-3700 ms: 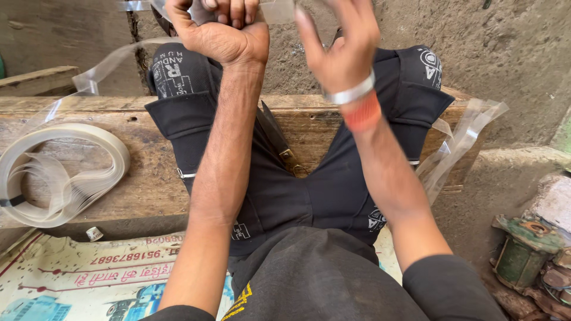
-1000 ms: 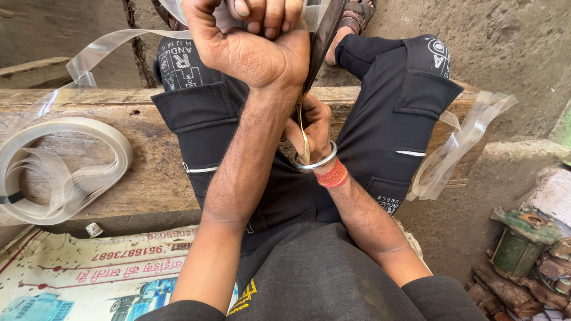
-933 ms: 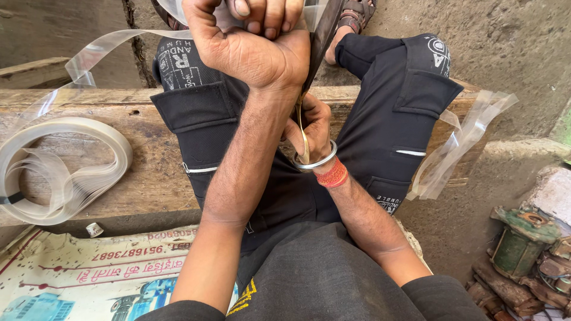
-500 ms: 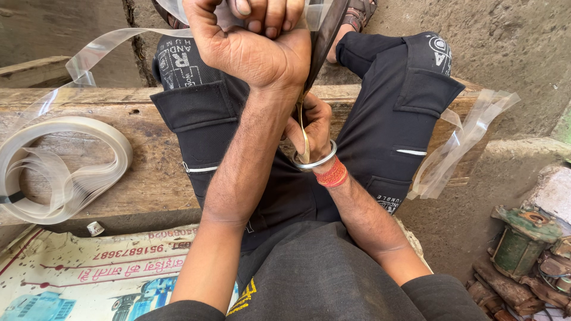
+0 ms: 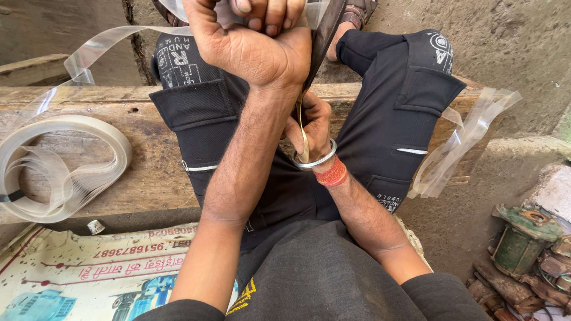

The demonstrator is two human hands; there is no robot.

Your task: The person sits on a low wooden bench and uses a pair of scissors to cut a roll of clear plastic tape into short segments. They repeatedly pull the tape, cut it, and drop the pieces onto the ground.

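My left hand [image 5: 250, 44] is raised near the top of the view, its fist shut on a clear plastic strip [image 5: 98, 44] that trails off to the left. A long dark blade-like tool [image 5: 321, 35] runs down from the top edge, past that fist, to between my thighs. My right hand [image 5: 312, 125], with a metal bangle and a red thread on the wrist, grips the tool's lower tan end. I sit astride a wooden bench [image 5: 148, 172] in black trousers. The tool's upper end is cut off by the frame.
A loose coil of clear plastic strip [image 5: 59, 166] lies on the bench at the left. More strip [image 5: 464, 142] hangs off the bench's right end. A printed sheet [image 5: 89, 273] covers the floor below. Green rusty machine parts [image 5: 523, 238] sit at the lower right.
Since 3.7 s ago my right hand has dropped from beside the left hand to between my thighs, and is shut on the tool's lower end. Over the last second nothing moved.
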